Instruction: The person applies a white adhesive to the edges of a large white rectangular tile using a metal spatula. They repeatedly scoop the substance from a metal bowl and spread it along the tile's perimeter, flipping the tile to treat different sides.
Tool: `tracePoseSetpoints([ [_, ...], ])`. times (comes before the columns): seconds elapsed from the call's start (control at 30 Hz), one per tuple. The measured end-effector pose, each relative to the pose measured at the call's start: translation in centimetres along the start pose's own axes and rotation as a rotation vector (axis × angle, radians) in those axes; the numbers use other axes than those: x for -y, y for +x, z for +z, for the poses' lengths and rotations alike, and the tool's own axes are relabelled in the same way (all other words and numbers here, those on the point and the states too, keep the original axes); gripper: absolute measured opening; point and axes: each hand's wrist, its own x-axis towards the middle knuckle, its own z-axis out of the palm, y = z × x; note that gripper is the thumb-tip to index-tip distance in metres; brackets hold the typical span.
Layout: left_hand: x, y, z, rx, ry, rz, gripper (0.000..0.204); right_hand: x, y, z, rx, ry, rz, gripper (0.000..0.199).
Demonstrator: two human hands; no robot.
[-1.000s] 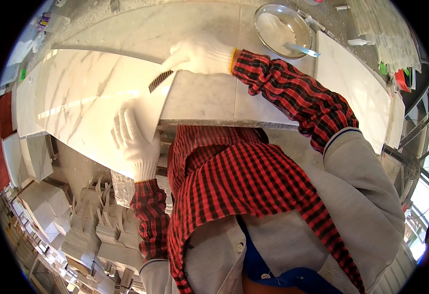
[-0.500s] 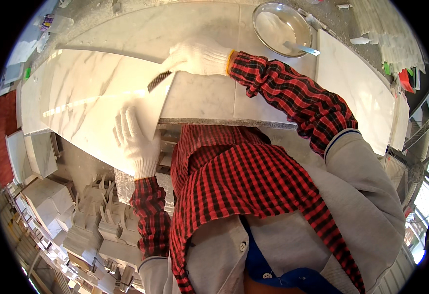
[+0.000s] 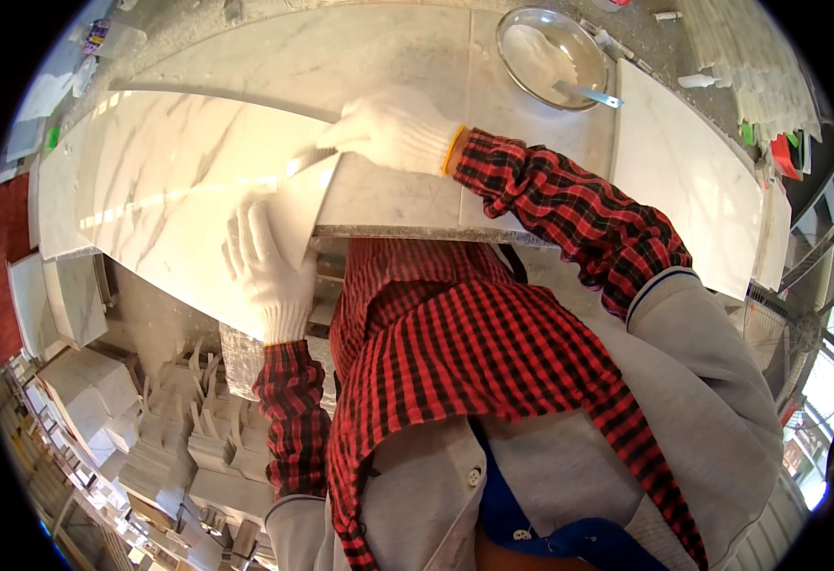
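Right hand point(image 3: 393, 135) has come slightly toward the wearer versus a second ago, and the flat scraper point(image 3: 308, 161) now reads pale instead of dark-striped; left hand point(image 3: 272, 271) has barely shifted. Right fingers pinch the scraper at the right end of the marble-look panel point(image 3: 165, 176), blade contact can't be confirmed; left fingers lie slightly spread on the panel's near side, gripping nothing. Panel overlaps the left part of the worktop point(image 3: 393, 195), metal bowl point(image 3: 585, 63) with a blue-handled spatula point(image 3: 596, 95) at far right.
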Motion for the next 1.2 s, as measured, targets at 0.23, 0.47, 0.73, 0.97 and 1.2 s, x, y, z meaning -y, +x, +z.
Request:
tracePoseSetpoints([
  [0.23,0.2,-0.1,-0.3,0.047,-0.006,-0.015,0.088,-0.6,-0.1,-3.6,-0.195,0.255,0.231,0.027],
  [0.47,0.3,-0.1,-0.3,0.053,0.008,0.01,0.089,0.1,-1.2,-3.1,-0.125,0.197,0.287,0.026],
  [0.73,0.7,-0.6,0.4,0.042,0.06,0.025,0.092,-0.4,-0.2,-1.0,-0.071,0.05,0.215,0.028],
  [0.97,0.5,-0.5,0.4,0.002,0.05,0.034,0.092,0.4,-0.5,-0.8,-0.011,-0.029,0.159,0.028],
  [1.2,0.7,0.0,-0.7,0.007,-0.062,0.065,0.092,3.9,-4.2,-1.3,0.035,0.203,0.16,0.027],
])
